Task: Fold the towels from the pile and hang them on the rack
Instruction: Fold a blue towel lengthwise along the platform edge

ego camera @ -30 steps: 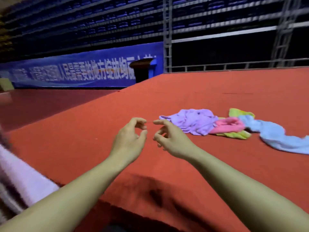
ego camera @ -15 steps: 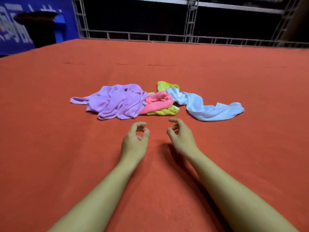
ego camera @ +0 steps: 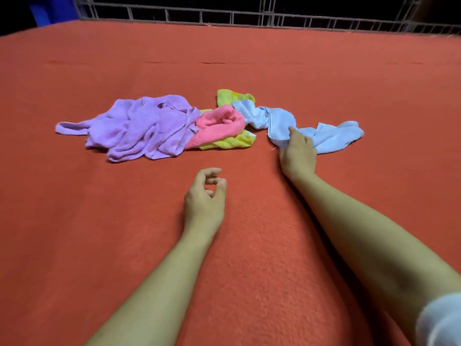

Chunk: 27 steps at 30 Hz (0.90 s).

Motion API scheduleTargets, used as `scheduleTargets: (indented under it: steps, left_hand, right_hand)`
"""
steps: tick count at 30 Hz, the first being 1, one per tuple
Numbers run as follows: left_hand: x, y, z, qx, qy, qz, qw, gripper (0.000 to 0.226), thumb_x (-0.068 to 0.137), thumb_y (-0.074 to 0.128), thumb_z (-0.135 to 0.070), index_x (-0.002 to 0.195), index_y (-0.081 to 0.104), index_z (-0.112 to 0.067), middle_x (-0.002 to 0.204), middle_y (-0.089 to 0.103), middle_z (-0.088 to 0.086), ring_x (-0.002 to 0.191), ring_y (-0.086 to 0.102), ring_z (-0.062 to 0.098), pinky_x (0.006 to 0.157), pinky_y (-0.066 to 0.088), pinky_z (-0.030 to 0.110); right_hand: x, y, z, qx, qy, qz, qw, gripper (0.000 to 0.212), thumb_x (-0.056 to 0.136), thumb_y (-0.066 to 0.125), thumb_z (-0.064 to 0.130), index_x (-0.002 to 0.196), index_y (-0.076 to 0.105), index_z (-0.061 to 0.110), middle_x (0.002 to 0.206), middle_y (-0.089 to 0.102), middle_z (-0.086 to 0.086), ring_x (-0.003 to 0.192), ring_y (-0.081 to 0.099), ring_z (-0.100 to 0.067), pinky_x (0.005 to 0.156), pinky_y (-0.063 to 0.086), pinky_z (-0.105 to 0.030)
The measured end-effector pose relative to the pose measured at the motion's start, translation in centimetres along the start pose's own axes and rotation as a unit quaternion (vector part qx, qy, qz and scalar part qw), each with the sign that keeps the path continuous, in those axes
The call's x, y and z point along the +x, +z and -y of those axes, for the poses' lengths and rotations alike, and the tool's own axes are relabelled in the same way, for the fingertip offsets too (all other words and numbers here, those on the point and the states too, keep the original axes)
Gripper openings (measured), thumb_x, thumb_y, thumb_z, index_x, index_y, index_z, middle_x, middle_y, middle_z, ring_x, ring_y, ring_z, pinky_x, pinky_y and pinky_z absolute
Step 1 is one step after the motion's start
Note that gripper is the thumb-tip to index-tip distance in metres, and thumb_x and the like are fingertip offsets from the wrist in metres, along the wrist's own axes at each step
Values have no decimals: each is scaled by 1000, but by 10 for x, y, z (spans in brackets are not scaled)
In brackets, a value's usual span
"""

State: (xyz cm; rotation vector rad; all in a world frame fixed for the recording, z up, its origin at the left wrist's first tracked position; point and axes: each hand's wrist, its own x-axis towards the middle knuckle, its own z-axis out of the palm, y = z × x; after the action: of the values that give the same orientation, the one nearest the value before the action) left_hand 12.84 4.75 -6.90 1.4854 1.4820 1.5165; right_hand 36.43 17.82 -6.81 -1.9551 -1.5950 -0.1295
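The right hand (ego camera: 298, 152) has been reached forward from beside the left hand and is now laid on the near edge of the light blue towel (ego camera: 329, 134), its fingers (ego camera: 293, 132) touching the cloth. The towel's middle has been bunched slightly where it is touched.

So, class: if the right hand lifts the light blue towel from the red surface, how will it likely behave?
Probably floppy: the light blue towel lies twisted and crumpled, so it should drape and hang from the right hand. Likely light, looking thin. One end touches the yellow towel, which it might tug.
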Motion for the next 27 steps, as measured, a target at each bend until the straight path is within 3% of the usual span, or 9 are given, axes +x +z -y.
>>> scheduleTargets:
  steps: [3,9,11,16,21,24,27]
  left_hand:
    - [-1,1,1,-1,-1,13,1000,22,91,65,-16,104,60,-32,83,60,-17,58,51,-5,62,42,14]
    - [-1,2,4,7,-3,30,1000,22,90,66,-18,104,60,-33,82,60,-19,56,50,-3,64,44,20]
    - [-1,3,3,12,-1,31,999,21,90,66,-19,105,61,-33,81,60,-20,56,50,-3,66,45,24]
    - [-2,2,2,13,3,40,999,22,89,67,-21,102,60,-36,82,61,-20,57,49,2,70,47,29]
    - [-10,-3,-1,-21,42,93,995,44,85,62,-2,112,57,-35,93,66,-20,60,49,3,68,46,21]
    - [-22,-7,-8,-4,86,153,984,63,78,62,6,122,51,-38,107,64,-26,83,55,8,78,44,16]
    - [-37,-13,-18,54,157,193,967,62,75,68,0,129,54,-28,114,64,-21,104,52,13,92,37,11]
  right_hand:
    - [11,5,-3,-24,12,-22,999,60,93,44,14,151,30,17,140,50,-15,132,38,-32,103,28,-46]
    - [5,4,-7,-46,7,-34,998,62,85,43,8,147,33,15,107,68,-14,116,56,-31,116,14,-46]
    - [-7,-4,-3,-30,-11,-33,999,62,86,45,10,147,33,14,102,71,-11,110,59,-32,115,17,-43]
    - [-70,-39,16,148,-53,23,987,59,94,58,27,147,34,17,102,70,-3,91,65,-30,84,49,-40]
    - [-158,-87,46,223,-94,92,966,63,91,67,29,146,35,24,100,67,9,73,57,-7,72,42,-26]
    - [-199,-119,53,280,-100,107,949,61,90,69,22,142,38,25,91,67,13,68,58,0,69,43,-19]
    - [-223,-148,55,305,-99,109,941,59,89,69,18,140,41,27,89,67,12,65,55,-2,65,39,-11]
